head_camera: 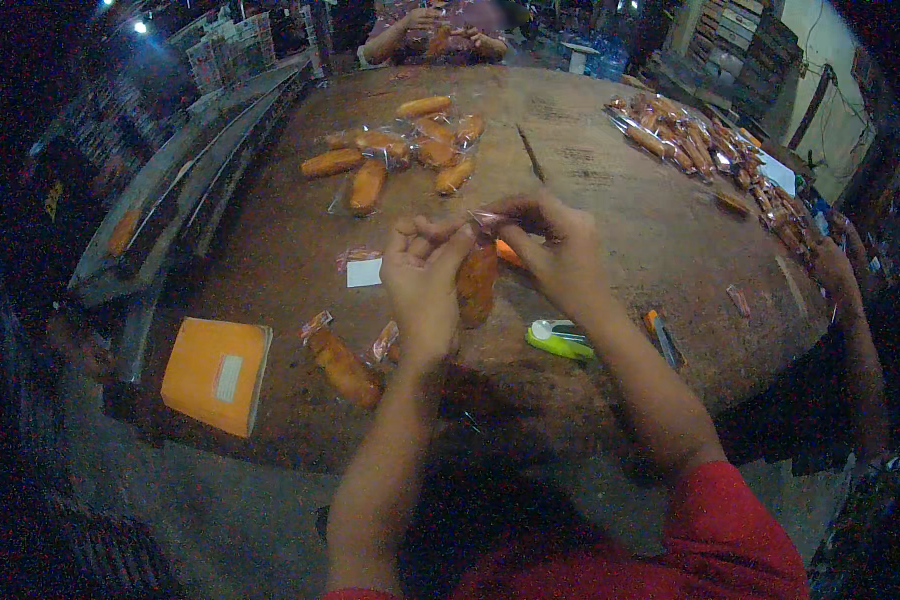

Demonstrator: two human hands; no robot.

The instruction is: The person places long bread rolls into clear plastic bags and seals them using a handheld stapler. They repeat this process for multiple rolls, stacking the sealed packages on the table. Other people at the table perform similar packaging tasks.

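Both my hands meet over the wooden table (592, 225), pinching the gathered top of a clear plastic wrapper (484, 217). An elongated browned bread roll (478, 285) hangs below it between them. My left hand (426, 281) grips the wrapper's left side, and my right hand (551, 240) its right side. An orange object (508, 253) shows partly behind my right fingers. Nearer to me, left of my left forearm, lies another wrapped roll (341, 367) with a bunched end; a second wrapped one (386, 343) is partly hidden by that forearm.
Several wrapped rolls (366, 184) lie across the table, and a large heap (682, 139) is at right. Around me are an orange notebook (214, 375), white card (364, 273), green-handled tool (560, 343) and utility knife (665, 339). One person's hands (454, 34) are opposite, another's arm (840, 277) at right.
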